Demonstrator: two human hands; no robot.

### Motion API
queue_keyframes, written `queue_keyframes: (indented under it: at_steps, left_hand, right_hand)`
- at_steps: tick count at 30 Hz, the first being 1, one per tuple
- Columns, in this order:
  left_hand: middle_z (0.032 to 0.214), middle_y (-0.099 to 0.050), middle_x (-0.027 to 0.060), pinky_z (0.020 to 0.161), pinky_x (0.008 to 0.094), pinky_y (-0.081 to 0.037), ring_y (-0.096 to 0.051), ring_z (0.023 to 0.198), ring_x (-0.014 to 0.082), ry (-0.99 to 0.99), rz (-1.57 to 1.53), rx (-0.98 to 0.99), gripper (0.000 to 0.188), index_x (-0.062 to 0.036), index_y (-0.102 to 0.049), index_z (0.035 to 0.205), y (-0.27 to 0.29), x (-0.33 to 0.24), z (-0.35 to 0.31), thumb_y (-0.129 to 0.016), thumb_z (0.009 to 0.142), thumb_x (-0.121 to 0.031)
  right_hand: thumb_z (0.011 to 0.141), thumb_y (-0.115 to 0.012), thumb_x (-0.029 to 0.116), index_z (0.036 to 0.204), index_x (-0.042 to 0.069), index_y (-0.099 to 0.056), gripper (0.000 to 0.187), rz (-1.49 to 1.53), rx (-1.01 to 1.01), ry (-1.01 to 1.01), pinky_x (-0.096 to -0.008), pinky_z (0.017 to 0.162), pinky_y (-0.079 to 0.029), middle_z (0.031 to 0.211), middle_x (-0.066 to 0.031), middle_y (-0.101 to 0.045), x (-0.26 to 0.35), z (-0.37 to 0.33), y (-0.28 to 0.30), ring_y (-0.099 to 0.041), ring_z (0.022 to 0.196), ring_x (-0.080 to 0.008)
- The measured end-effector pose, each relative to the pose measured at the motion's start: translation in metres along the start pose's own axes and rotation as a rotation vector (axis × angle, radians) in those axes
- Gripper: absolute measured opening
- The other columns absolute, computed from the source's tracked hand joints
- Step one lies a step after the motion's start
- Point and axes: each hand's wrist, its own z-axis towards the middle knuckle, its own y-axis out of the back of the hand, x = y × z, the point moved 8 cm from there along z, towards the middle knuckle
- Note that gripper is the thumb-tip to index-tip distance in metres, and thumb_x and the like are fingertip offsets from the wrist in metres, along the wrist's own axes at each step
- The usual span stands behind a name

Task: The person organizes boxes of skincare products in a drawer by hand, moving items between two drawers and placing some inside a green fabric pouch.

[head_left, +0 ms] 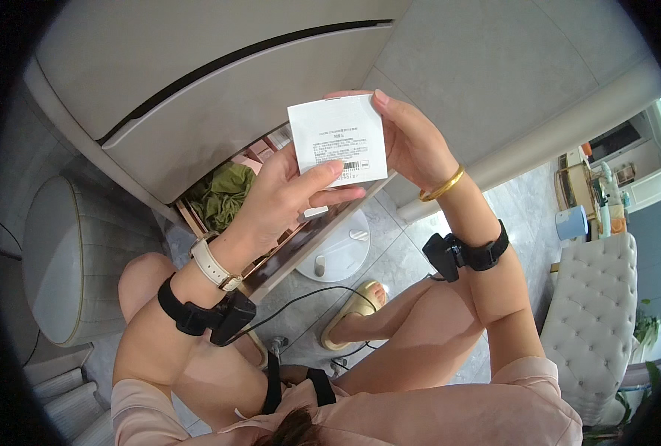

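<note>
A white square packet [336,134] with small dark print and a barcode is held up in front of me by both hands. My left hand [286,189] grips its lower left part, thumb across the front near the barcode. My right hand [412,137] pinches the upper right corner, thumb on the front and the other fingers hidden behind. Below the packet an open drawer [267,279] juts from the cabinet. Crumpled green cloth [223,197] lies in it, with pinkish items partly hidden behind my left hand. A small pale object [313,213] shows just under my left fingers.
The cabinet front [219,97] rises beyond the drawer. A round padded stool [85,253] stands at left. On the tiled floor are a round white device [338,249] and my slippered foot [354,312]. A black cable [286,308] runs by my legs. A tufted bench [591,320] is at right.
</note>
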Motion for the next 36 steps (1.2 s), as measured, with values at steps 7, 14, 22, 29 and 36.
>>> queue_keyframes:
  at_steps: [7,14,22,29,36]
  left_hand:
    - [0.11,-0.059,0.0168,0.083,0.0348,-0.058,-0.063,0.096,0.0231,0.028,-0.08,-0.061,0.033,0.0074,-0.045,0.12,0.007,0.002,0.0,-0.051,0.091,-0.006]
    - [0.074,-0.052,0.0071,0.052,0.0258,-0.037,-0.048,0.062,0.0156,0.225,-0.286,0.034,0.045,0.0024,-0.054,0.106,0.021,0.026,0.014,-0.037,0.092,-0.037]
    - [0.093,-0.059,0.012,0.071,0.0301,-0.048,-0.057,0.078,0.0196,0.413,-0.446,-0.159,0.051,0.0103,-0.051,0.11,0.032,0.066,0.039,-0.035,0.094,-0.036]
    - [0.1,-0.061,0.0063,0.076,0.0267,-0.047,-0.056,0.085,0.0122,0.34,0.754,0.028,0.034,-0.0007,-0.054,0.116,0.064,0.123,0.036,-0.055,0.092,-0.024]
    - [0.09,-0.061,0.0019,0.069,0.0227,-0.046,-0.056,0.079,0.0081,0.512,0.844,0.112,0.029,-0.003,-0.057,0.116,0.06,0.13,0.035,-0.055,0.094,-0.021]
  right_hand:
    - [0.097,-0.036,0.039,0.132,-0.002,-0.044,0.055,-0.097,0.065,-0.027,-0.0365,0.099,-0.043,0.128,-0.0155,-0.054,-0.003,0.001,0.001,-0.055,0.116,-0.0245]
    - [0.088,-0.056,0.035,0.136,0.001,-0.04,0.061,-0.191,0.195,0.073,-0.0388,0.109,-0.03,0.138,-0.0146,-0.044,-0.008,0.012,0.017,-0.041,0.129,-0.0251]
    - [0.084,-0.068,0.038,0.123,0.002,-0.053,0.056,-0.475,0.068,0.013,-0.0282,0.086,-0.046,0.107,-0.0047,-0.063,-0.039,0.039,0.096,-0.058,0.099,-0.0141]
    - [0.079,-0.07,0.034,0.111,0.012,-0.063,0.039,-1.508,-0.352,-0.469,-0.039,0.076,-0.051,0.107,-0.0114,-0.066,-0.095,0.031,0.236,-0.063,0.096,-0.0265]
    - [0.081,-0.059,0.017,0.099,0.016,-0.065,0.019,-1.887,-0.131,-0.16,-0.0379,0.078,-0.053,0.104,-0.0076,-0.061,-0.186,0.052,0.228,-0.06,0.099,-0.0265]
